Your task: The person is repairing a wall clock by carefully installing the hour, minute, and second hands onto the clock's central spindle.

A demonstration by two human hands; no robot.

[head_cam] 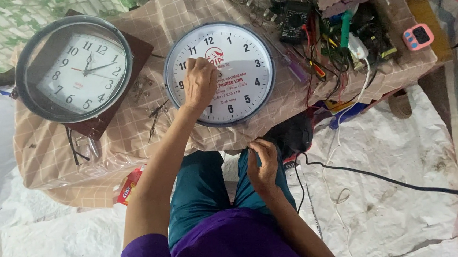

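A round white wall clock point(239, 54) with a silver rim lies face up on a low table covered by a beige checked cloth point(132, 132). My left hand point(200, 83) rests on the left part of its face, fingers bent and closed near the centre; what they pinch is hidden. My right hand point(263, 166) hovers below the clock over my knee, fingers curled loosely, close to a black cable point(386, 180); I cannot tell if it holds anything. A second round clock point(74, 69) with a dark rim lies to the left on a brown board.
Small pliers point(156, 117) and loose metal bits lie between the clocks. A black multimeter point(294, 21), screwdrivers and tangled wires crowd the table's far right. A pink timer point(418, 37) sits at the right corner. White sacking point(394, 220) covers the floor.
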